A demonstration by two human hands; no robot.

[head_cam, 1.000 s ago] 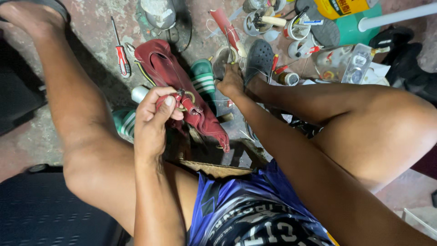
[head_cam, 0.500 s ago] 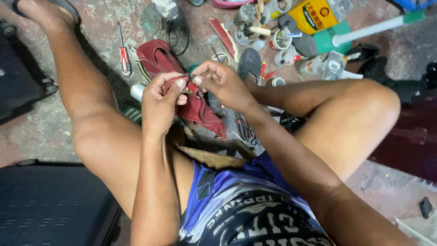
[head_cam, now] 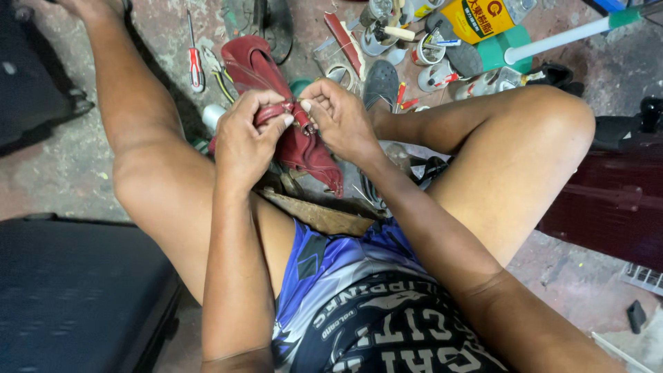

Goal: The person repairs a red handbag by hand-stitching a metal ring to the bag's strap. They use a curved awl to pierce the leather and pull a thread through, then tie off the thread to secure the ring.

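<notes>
Scene: a seated person, knees spread, works over a stained concrete floor (head_cam: pixel 62 173).
Left hand: the left hand (head_cam: pixel 245 135) is clenched around the upper edge of a dark red leather piece (head_cam: pixel 304 148), fingers curled over it.
Right hand: the right hand (head_cam: pixel 342 117) pinches the same edge from the other side, thumb and fingertips closed on it; whether it also holds a needle or small tool is too small to tell.
Leather piece: it sits between the two hands at its top, hangs below them toward the lap, and stretches away past the left hand onto the floor.
Beneath: a brown wooden board (head_cam: pixel 321 217) lies across the lap, just under the leather.
Nearby: a red-handled screwdriver (head_cam: pixel 195 65) lies on the floor left of the leather; a grey sandal (head_cam: pixel 381 83) sits just beyond the right hand; a yellow can (head_cam: pixel 476 17) stands among small pots at the top.
</notes>
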